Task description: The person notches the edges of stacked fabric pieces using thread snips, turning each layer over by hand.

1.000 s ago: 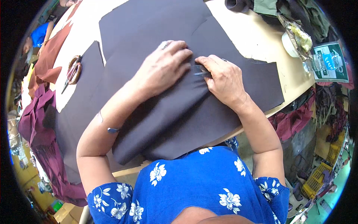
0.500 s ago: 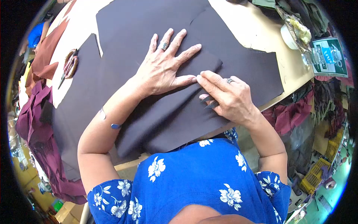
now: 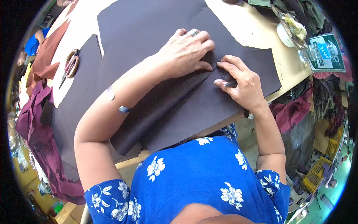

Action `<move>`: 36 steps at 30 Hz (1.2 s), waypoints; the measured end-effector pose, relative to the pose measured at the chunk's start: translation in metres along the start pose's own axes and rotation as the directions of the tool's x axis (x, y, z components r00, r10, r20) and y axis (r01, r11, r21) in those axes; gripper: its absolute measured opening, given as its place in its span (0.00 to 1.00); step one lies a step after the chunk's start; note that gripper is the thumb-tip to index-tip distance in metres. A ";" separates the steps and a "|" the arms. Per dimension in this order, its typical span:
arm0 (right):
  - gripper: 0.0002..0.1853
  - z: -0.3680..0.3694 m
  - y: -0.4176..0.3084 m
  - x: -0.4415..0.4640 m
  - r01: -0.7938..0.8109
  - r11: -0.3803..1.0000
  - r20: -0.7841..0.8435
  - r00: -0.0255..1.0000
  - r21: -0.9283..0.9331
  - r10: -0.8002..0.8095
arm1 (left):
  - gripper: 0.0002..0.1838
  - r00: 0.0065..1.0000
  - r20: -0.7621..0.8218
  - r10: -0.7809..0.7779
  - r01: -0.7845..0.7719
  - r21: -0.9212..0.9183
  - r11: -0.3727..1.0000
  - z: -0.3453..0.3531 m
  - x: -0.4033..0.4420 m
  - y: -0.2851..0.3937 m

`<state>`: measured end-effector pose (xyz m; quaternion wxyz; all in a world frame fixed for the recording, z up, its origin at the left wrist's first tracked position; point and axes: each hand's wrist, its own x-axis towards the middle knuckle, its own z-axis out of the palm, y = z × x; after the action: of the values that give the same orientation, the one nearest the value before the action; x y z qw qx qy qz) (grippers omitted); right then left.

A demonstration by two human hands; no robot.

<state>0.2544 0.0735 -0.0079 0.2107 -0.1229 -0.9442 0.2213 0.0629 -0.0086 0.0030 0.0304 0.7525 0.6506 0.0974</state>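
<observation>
Dark cloth (image 3: 149,37): one large sheet, which we are finding across the middle of the frame, lying on a pale table (image 3: 253,28). A raised fold (image 3: 164,110) is running from the lower middle up toward the gap between the two hands.

Left hand (image 3: 192,50): upper middle, resting on the dark cloth. We are seeing its fingers bent and its thumb standing apart from the forefinger, the thumb tip lying near the fold's upper end. A ring (image 3: 193,32) is showing on one finger.

Right hand (image 3: 240,80): right of centre, forefinger tip reaching to the cloth just beside the left thumb. Forefinger and thumb are standing apart, while the hand is holding small dark snips (image 3: 230,83) against the thumb; how its hidden fingers are gripping them, we cannot tell.

Scissors (image 3: 69,68): upper left, lying beside the cloth's left edge, points facing down.

Surroundings: we are counting rust cloth (image 3: 48,54) at the upper left and maroon cloth (image 3: 35,119) below it; at the upper right, a white bowl (image 3: 283,35) and a clear bottle (image 3: 315,52) are lying near each other. Yellow crates (image 3: 316,171) are standing at the lower right.
</observation>
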 end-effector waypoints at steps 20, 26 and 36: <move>0.20 -0.006 -0.021 0.021 -0.402 0.060 0.359 0.867 0.914 0.345 | 0.12 0.990 0.060 -0.124 0.114 -0.865 0.489 -0.034 -0.007 0.001; 0.20 -0.007 -0.027 0.022 -0.393 0.207 0.305 0.883 0.896 0.356 | 0.11 0.989 0.091 -0.118 0.138 -0.866 0.480 -0.036 -0.009 0.002; 0.20 -0.004 -0.028 0.023 -0.400 0.331 0.262 0.883 0.855 0.390 | 0.12 0.993 0.044 -0.112 0.098 -0.841 0.532 -0.036 -0.009 0.004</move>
<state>0.2318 0.0584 0.0162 0.1784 -0.2173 -0.6252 0.7281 0.0584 -0.0209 0.0375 0.3887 0.6044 0.5680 0.4013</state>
